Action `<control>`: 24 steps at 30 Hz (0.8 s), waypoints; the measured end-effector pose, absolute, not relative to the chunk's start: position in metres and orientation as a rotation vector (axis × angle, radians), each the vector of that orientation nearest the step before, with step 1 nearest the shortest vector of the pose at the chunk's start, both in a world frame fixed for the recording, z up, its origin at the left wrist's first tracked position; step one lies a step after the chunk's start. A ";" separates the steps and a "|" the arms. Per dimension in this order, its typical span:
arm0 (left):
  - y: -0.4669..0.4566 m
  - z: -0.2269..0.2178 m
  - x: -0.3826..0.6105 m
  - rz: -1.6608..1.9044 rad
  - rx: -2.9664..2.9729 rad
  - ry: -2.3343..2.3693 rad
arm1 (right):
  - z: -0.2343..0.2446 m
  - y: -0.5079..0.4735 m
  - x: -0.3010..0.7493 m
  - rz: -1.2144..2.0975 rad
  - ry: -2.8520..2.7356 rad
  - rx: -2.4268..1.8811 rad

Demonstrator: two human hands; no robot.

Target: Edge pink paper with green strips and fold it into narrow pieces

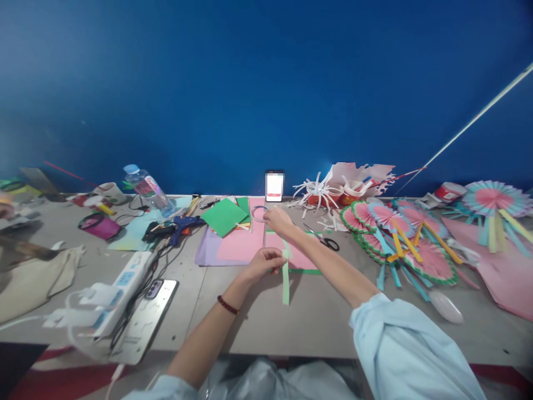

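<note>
We pinched the green strip (285,280) in our left hand (264,261) while our right hand (278,219), grip unclear, reached the tape ring (259,213), which probably wanted a firm pinch.

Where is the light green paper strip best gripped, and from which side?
Pinch the light green paper strip across its flat faces near its far end, coming from the left, as the left hand does. It is thin and narrow, probably limp, and runs lengthwise toward the person, so its edges offer little hold.
</note>
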State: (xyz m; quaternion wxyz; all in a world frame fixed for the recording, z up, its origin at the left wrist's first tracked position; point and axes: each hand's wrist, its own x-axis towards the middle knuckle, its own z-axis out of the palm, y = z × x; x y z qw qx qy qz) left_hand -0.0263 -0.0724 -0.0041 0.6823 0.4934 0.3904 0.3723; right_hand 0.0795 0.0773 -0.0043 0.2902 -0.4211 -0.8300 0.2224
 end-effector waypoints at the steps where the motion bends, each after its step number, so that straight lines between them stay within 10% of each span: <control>1: -0.073 -0.003 -0.026 0.873 1.133 0.890 | -0.006 0.079 0.078 0.592 -2.222 -1.139; 24: -0.084 -0.002 -0.024 1.594 2.392 0.951 | 0.003 -0.074 0.148 0.939 -1.711 -1.049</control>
